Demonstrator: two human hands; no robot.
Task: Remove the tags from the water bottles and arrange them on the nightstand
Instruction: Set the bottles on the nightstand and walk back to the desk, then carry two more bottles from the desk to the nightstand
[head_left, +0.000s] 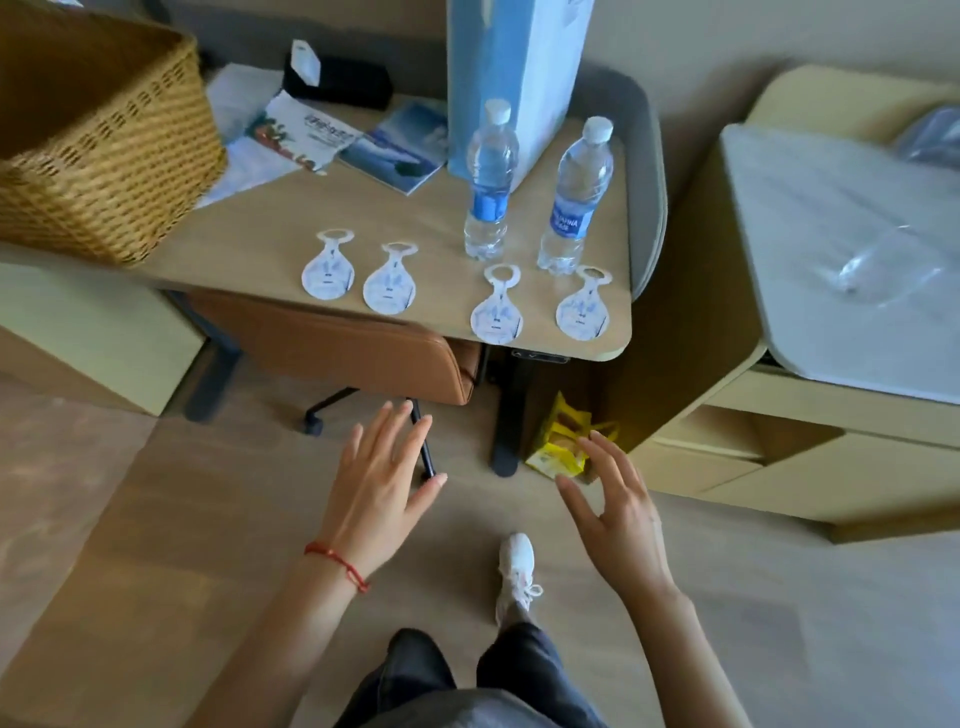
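Two clear water bottles with blue labels and white caps stand upright on the wooden table (270, 234), one on the left (488, 182) and one on the right (574, 197). Neither bottle has a tag on its neck. Several white drop-shaped tags lie flat along the table's front edge, among them one at the left (328, 267), a second beside it (389, 280) and one at the right corner (583, 306). My left hand (382, 486) and my right hand (615, 512) hover over the floor in front of the table, fingers spread, holding nothing.
A wicker basket (98, 130) stands at the table's left. Brochures (395, 148), a black case (337, 78) and a tall blue box (514, 62) sit at the back. A brown chair (337, 348) is tucked under. A yellow bag (563, 441) lies on the floor. A white-topped cabinet (810, 249) stands right.
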